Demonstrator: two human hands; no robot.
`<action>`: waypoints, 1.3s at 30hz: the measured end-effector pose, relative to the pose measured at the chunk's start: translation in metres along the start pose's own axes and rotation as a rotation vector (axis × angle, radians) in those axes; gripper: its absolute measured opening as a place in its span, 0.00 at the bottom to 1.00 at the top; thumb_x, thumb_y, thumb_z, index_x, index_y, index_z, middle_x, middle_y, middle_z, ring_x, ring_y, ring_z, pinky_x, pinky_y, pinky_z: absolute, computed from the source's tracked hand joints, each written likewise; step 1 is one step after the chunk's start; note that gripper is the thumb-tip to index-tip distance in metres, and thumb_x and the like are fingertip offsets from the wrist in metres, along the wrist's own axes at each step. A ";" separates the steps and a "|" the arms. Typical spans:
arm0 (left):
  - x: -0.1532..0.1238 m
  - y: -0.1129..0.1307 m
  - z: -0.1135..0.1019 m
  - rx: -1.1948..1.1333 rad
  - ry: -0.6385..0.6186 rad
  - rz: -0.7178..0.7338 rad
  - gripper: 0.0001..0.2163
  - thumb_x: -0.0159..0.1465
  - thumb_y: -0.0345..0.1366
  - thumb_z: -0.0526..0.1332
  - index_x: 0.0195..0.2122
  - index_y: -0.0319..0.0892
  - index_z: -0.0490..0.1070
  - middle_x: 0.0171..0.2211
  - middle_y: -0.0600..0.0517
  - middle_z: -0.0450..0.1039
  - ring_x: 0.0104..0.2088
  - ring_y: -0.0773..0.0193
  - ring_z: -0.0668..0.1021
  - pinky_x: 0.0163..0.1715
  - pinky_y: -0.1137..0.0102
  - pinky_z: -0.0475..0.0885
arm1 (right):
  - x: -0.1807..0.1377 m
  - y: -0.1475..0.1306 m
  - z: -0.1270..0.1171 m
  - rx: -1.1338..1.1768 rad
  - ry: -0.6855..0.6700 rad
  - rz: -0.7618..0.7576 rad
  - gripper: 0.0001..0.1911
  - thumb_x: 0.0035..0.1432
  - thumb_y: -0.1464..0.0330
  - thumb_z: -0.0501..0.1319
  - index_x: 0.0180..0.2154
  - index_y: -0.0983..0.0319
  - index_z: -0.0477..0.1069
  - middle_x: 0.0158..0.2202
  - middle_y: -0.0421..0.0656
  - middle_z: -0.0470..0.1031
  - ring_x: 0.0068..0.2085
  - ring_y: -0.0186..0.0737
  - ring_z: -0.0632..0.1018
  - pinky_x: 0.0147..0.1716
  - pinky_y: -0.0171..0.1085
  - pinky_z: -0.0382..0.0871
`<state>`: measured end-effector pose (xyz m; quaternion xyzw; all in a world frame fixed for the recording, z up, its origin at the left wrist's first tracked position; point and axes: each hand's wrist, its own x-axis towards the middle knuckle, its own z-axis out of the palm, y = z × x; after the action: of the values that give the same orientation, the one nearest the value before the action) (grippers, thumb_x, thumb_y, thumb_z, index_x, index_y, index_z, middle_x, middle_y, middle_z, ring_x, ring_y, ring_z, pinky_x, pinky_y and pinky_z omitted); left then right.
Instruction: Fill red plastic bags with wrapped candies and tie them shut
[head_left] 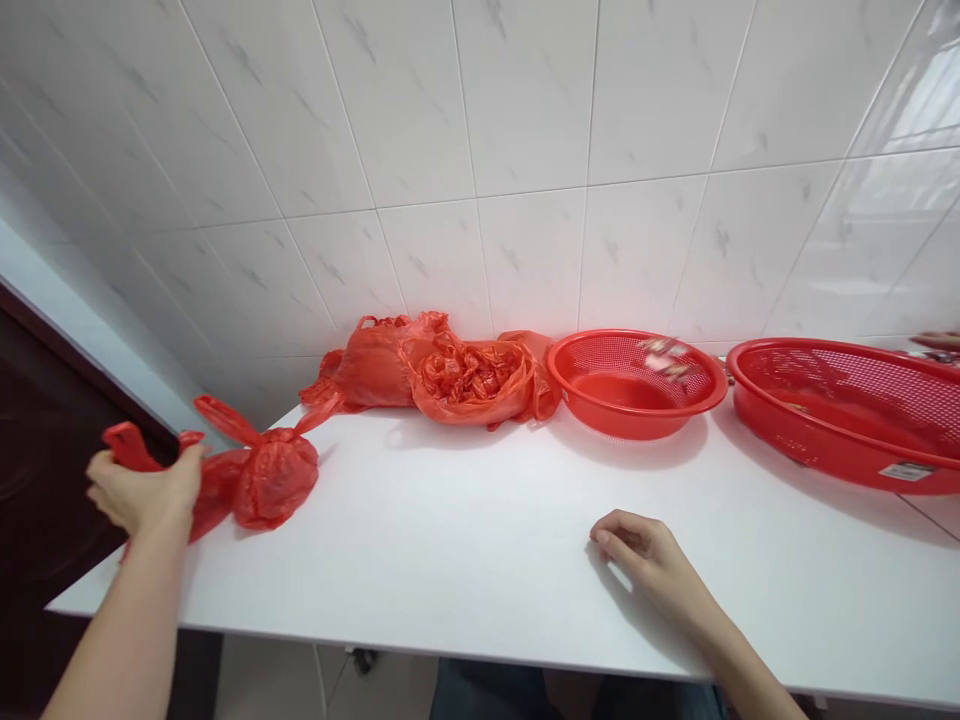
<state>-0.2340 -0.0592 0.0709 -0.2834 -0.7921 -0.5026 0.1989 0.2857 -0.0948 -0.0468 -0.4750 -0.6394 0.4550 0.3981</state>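
Observation:
My left hand (146,492) is closed on a tied red plastic bag (259,475) lying at the left end of the white table (465,540); the bag's handles stick out past my fingers. My right hand (649,555) rests on the tabletop near the middle, fingers loosely curled, holding nothing. Against the wall lies a pile of more red plastic bags (442,375), one of them open at the top.
A round red colander (636,385) stands right of the bag pile, with a small blurred thing at its rim. A larger red basket (847,410) sits at the far right. A white tiled wall backs the table. A dark door (45,470) stands to the left.

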 end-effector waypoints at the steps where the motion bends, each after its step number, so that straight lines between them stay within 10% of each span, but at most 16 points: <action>1: -0.002 0.011 0.000 0.004 0.037 -0.085 0.27 0.49 0.36 0.71 0.49 0.44 0.63 0.57 0.41 0.69 0.58 0.38 0.71 0.58 0.40 0.65 | 0.000 0.001 0.001 -0.018 -0.002 -0.003 0.17 0.61 0.56 0.58 0.30 0.62 0.75 0.26 0.43 0.74 0.32 0.42 0.75 0.35 0.39 0.68; 7: -0.023 0.089 0.019 -0.315 -0.005 0.253 0.16 0.52 0.29 0.66 0.44 0.38 0.72 0.51 0.45 0.74 0.54 0.50 0.76 0.56 0.55 0.70 | 0.001 0.003 0.004 -0.097 0.003 -0.029 0.17 0.62 0.56 0.57 0.30 0.61 0.75 0.26 0.43 0.74 0.31 0.41 0.74 0.32 0.38 0.66; 12: -0.076 0.149 0.067 -0.497 -0.512 0.630 0.08 0.60 0.32 0.60 0.37 0.41 0.78 0.41 0.50 0.80 0.42 0.59 0.80 0.51 0.65 0.74 | 0.001 0.005 0.004 -0.107 0.008 -0.049 0.17 0.62 0.56 0.57 0.30 0.62 0.75 0.27 0.43 0.75 0.31 0.41 0.74 0.31 0.38 0.66; 16: -0.117 0.188 0.103 -0.162 -0.847 0.865 0.14 0.64 0.29 0.56 0.45 0.44 0.79 0.50 0.48 0.79 0.52 0.56 0.78 0.56 0.66 0.69 | -0.001 0.005 0.004 -0.115 0.019 -0.061 0.17 0.62 0.57 0.58 0.31 0.62 0.76 0.27 0.44 0.76 0.31 0.41 0.74 0.32 0.38 0.67; 27: -0.142 0.213 0.142 0.094 -0.796 0.709 0.07 0.60 0.30 0.59 0.32 0.39 0.78 0.44 0.34 0.78 0.55 0.39 0.73 0.55 0.50 0.64 | 0.000 0.008 0.006 -0.145 0.044 -0.078 0.16 0.62 0.58 0.58 0.30 0.61 0.76 0.26 0.43 0.75 0.30 0.42 0.74 0.31 0.39 0.67; 39: -0.118 0.221 0.132 -0.239 -0.835 0.446 0.14 0.61 0.31 0.55 0.17 0.45 0.62 0.24 0.47 0.75 0.32 0.55 0.76 0.33 0.66 0.65 | 0.005 0.005 0.011 -0.212 0.074 -0.152 0.14 0.65 0.60 0.56 0.37 0.61 0.76 0.28 0.43 0.76 0.28 0.40 0.75 0.30 0.38 0.71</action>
<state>-0.0052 0.1047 0.0965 -0.6445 -0.6610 -0.3785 -0.0668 0.2752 -0.0913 -0.0546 -0.4812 -0.7027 0.3356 0.4025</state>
